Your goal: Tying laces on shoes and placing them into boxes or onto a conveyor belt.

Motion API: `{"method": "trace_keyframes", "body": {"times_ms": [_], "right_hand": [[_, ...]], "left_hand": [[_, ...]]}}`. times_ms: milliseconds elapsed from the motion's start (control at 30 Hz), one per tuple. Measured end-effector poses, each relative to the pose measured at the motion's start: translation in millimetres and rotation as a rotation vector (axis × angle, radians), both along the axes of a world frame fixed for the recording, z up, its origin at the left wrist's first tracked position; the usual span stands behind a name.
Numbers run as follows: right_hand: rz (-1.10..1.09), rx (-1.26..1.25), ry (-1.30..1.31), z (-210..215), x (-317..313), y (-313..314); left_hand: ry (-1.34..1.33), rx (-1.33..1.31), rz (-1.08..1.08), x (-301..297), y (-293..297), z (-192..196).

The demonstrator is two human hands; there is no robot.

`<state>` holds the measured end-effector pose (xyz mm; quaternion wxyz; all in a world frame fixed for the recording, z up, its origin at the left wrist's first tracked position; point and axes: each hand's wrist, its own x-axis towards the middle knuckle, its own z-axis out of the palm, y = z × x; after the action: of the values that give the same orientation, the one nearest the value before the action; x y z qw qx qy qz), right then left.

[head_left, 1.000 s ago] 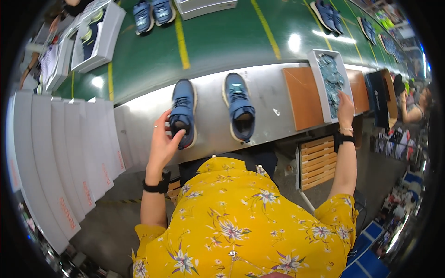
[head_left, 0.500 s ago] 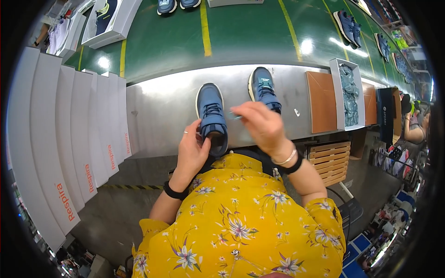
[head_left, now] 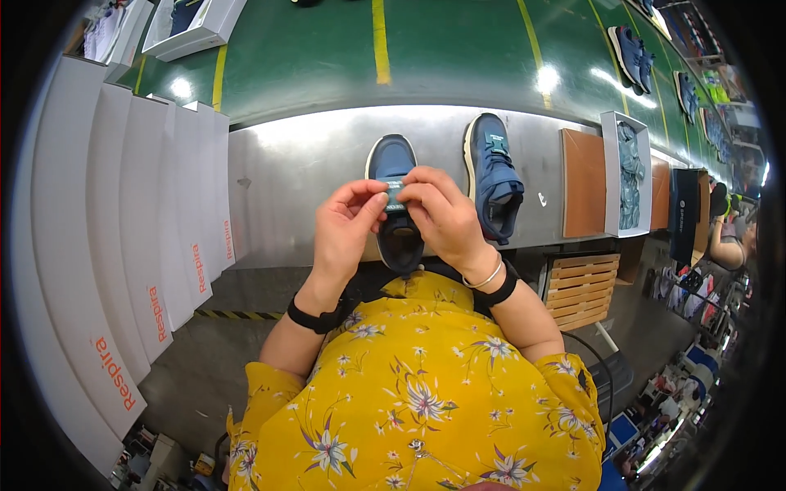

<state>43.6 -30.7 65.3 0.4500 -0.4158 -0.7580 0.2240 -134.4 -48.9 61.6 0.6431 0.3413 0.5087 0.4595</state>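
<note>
A small teal tag (head_left: 395, 195) was pinched between the left hand (head_left: 348, 229) and the right hand (head_left: 442, 217). Beneath them a navy shoe (head_left: 395, 237) with a pale sole rim was seen; just right, a second navy shoe (head_left: 495, 176). Black wristbands and a yellow floral blouse (head_left: 417, 393) were worn. Beyond, a green belt (head_left: 327, 57) with yellow lines.

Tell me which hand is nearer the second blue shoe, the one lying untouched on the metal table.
Right. The right hand sits just beside that shoe, on its left, pinching a small tag. The left hand is farther off, beyond the other shoe.
</note>
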Motion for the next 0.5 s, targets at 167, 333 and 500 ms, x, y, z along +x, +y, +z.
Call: {"method": "trace_keyframes", "body": {"times_ms": [167,333,500], "right_hand": [[-0.174,-0.280,0.043,-11.5,1.9,4.7],[-0.153,-0.320,-0.010,-21.5,-1.2,21.6],[0.023,-0.480,-0.200,-10.8,-0.3,41.3]], "left_hand": [[0.067,-0.004,0.080,-9.9,14.4,-13.0],[0.112,-0.026,0.031,-15.0,19.1,-22.6],[0.148,-0.005,0.000,-13.9,24.2,-27.3]]}}
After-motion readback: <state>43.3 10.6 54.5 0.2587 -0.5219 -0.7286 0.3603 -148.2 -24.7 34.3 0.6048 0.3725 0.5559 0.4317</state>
